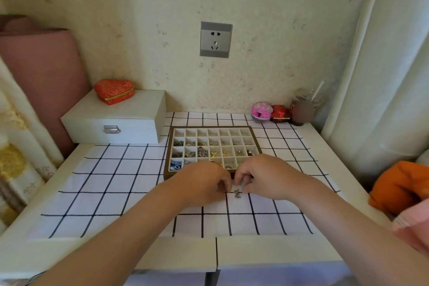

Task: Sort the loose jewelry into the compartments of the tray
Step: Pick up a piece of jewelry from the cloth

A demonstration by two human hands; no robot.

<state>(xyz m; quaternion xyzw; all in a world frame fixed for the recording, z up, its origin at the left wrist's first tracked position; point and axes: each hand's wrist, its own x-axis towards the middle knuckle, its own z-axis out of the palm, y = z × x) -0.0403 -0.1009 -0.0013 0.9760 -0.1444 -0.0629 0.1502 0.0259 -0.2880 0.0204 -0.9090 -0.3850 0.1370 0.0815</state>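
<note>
Tiny silver jewelry (237, 193) on checked cloth (116, 181) before the tray (168, 146); left hand (204, 183) and right hand (262, 176) curl beside it, grip impossible to tell

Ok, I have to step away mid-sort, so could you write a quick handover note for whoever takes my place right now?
Left hand: fingers curled down at the checked cloth, grip unclear.
Right hand: fingers curled over the loose silver pieces, grip unclear.
The pieces lie on the cloth just before the tray.
Done: many compartments already hold jewelry.
Left: sort those pieces; the far row looks empty.
</note>
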